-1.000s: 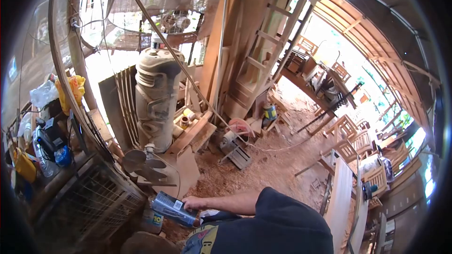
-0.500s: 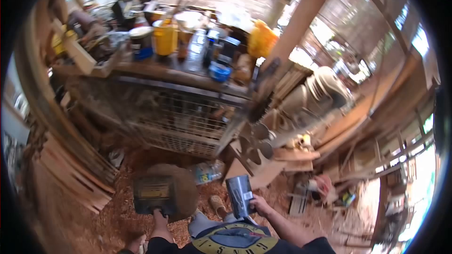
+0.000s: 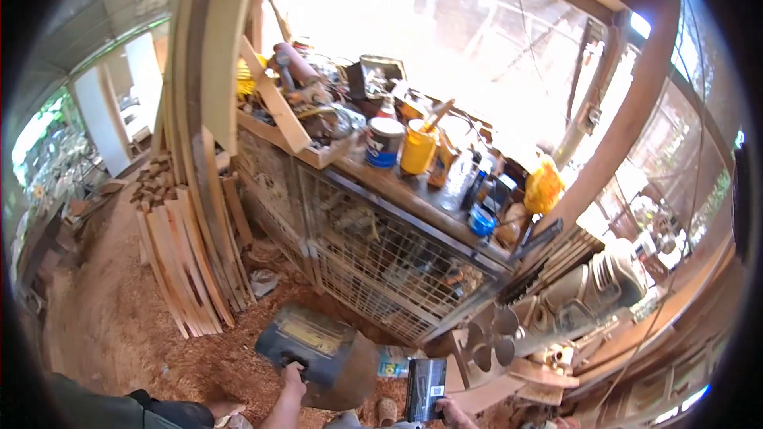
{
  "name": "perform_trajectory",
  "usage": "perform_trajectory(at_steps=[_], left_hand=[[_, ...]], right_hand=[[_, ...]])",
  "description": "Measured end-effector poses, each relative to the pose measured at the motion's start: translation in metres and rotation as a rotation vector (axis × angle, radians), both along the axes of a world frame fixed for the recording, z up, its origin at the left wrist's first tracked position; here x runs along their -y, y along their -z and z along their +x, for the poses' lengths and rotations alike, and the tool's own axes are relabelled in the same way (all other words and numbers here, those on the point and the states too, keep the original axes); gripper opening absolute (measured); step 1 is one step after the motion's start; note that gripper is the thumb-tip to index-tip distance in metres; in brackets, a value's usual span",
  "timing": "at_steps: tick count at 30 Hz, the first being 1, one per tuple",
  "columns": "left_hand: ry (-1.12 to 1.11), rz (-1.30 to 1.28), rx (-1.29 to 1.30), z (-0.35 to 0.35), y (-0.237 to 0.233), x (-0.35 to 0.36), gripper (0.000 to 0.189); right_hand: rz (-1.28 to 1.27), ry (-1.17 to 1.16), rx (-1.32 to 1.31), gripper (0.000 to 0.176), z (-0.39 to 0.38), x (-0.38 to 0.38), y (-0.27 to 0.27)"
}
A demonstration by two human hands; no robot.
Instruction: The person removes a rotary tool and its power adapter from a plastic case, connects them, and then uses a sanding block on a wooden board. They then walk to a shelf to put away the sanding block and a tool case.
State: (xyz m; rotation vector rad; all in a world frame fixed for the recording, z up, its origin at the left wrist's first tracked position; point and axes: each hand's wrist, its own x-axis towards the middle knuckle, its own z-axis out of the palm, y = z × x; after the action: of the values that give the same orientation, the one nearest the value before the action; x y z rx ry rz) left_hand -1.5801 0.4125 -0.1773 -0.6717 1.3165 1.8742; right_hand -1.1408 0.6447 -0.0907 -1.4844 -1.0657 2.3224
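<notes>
My left hand [image 3: 293, 375] is closed on the handle of a dark drum-shaped container [image 3: 308, 342]. The container has a worn yellowish label and a dusty brown round end, and it lies tilted low over the sawdust floor. At the bottom middle my right hand [image 3: 453, 413] grips a black canister [image 3: 425, 389] with a small white barcode label, held roughly upright. A clear plastic bottle [image 3: 393, 364] with a blue-green label lies between the two, partly hidden behind the canister.
Ahead stands a workbench [image 3: 381, 191] with a wire-mesh front [image 3: 389, 262], crowded with a yellow bucket [image 3: 419, 148], a paint tub [image 3: 384, 143] and tools. Timber boards [image 3: 179, 262] lean at left. Outboard-motor parts with a propeller [image 3: 491, 338] lie at right. Dark green fabric [image 3: 95, 403] shows bottom left.
My view has swung to the left, bringing in the timber stack. The drum-shaped container has tipped onto its side, showing more of its length. Both hands keep their holds.
</notes>
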Motion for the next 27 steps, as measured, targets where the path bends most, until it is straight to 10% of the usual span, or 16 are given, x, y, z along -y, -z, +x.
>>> perform_trajectory(at_steps=[4,13,27], left_hand=[[0.054,0.095,-0.192,-0.038,-0.032,-0.019,0.029],[0.166,0.405,-0.536,-0.065,-0.332,-0.107,0.034],[0.333,0.745,-0.739,-0.062,-0.521,-0.318,0.042]], right_hand=[[0.023,-0.01,-0.017,0.036,-0.025,-0.005,0.016],[0.056,0.007,-0.099,0.03,-0.061,-0.003,0.039],[0.106,0.046,-0.08,0.026,-0.031,-0.062,0.014]])
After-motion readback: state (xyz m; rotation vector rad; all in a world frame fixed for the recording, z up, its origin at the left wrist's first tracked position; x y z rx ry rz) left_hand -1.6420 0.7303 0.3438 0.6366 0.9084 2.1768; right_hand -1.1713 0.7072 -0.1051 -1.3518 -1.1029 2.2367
